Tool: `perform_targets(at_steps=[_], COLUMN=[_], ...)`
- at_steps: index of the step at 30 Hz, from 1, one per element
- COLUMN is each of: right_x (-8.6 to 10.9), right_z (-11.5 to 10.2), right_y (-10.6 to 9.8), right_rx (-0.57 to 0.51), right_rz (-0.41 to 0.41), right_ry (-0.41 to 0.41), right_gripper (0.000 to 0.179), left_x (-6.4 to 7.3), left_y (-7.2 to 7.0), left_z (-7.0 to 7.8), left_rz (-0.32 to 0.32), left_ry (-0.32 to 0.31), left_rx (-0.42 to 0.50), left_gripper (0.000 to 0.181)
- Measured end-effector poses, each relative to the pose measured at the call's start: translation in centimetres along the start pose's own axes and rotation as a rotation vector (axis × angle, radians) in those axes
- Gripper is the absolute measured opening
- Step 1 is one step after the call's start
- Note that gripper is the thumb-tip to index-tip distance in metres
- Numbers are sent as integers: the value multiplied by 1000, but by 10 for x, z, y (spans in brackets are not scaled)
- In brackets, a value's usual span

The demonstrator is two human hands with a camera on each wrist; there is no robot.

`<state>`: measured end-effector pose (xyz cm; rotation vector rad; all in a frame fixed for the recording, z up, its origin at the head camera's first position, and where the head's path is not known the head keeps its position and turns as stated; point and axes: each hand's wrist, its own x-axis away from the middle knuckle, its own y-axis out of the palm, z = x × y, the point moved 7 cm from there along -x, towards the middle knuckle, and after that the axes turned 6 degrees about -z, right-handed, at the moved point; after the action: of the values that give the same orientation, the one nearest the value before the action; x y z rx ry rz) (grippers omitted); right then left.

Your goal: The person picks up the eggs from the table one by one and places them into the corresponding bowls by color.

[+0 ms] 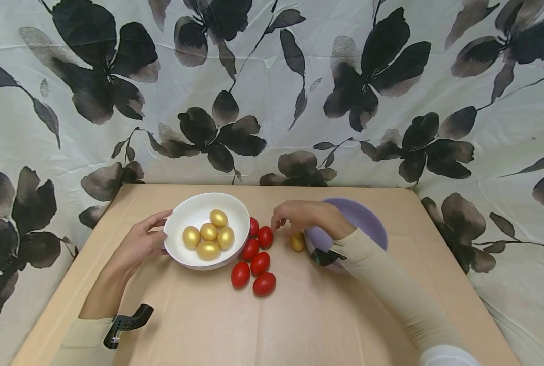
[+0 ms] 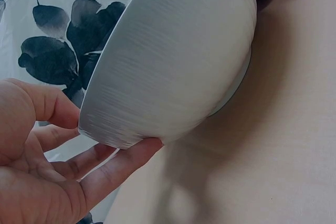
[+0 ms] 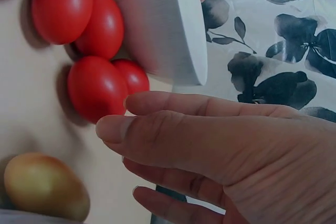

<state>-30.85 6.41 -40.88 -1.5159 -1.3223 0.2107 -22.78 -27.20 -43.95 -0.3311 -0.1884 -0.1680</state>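
Note:
A white bowl (image 1: 241, 216) holds several shiny gold eggs (image 1: 209, 232). At its left side my left hand (image 1: 139, 243) grips the rim, and the left wrist view shows thumb and fingers against the outer wall of the bowl (image 2: 178, 56). Several red eggs (image 1: 260, 264) lie along the right side of this bowl. My right hand (image 1: 299, 216) hovers just right of them with nothing in its fingers. In the right wrist view its fingertips are right at a red egg (image 3: 97, 88). One gold egg (image 3: 47, 187) lies on the table near that hand.
A purple bowl (image 1: 368, 223) stands on the right of the wooden table (image 1: 308, 320), partly hidden by my right wrist and sleeve. Behind the table hangs a white cloth (image 1: 272, 76) with dark flowers. Black straps sit at both wrists.

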Motion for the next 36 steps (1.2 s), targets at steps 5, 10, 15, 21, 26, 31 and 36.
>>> perform_targets(at_steps=[5,10,15,21,26,31,36], right_x=[2,-1,-4,-4,-5,-3,-1], right_z=[6,13,15,17,17,20,20], right_y=[7,16,22,26,25,24,24], right_rx=[-15,20,108,164,158,155,219], right_rz=[-12,-31,-53,-67,-62,-50,-64], right_ry=[49,102,137,177,199,235,274], right_gripper=[31,31,34,37,36,34,40], left_x=[0,1,2,1,1,1,1], left_y=[0,0,-1,-1,-1,-1,-1], left_z=[0,0,0,-1,-2,-2,-2], left_rz=[-2,-2,-1,-6,-7,-12,-10], left_ry=[-3,-6,3,3,0,-3,-6], left_rx=[3,2,-2,3,8,17,18], left_gripper=[65,65,65,65,66,66,66])
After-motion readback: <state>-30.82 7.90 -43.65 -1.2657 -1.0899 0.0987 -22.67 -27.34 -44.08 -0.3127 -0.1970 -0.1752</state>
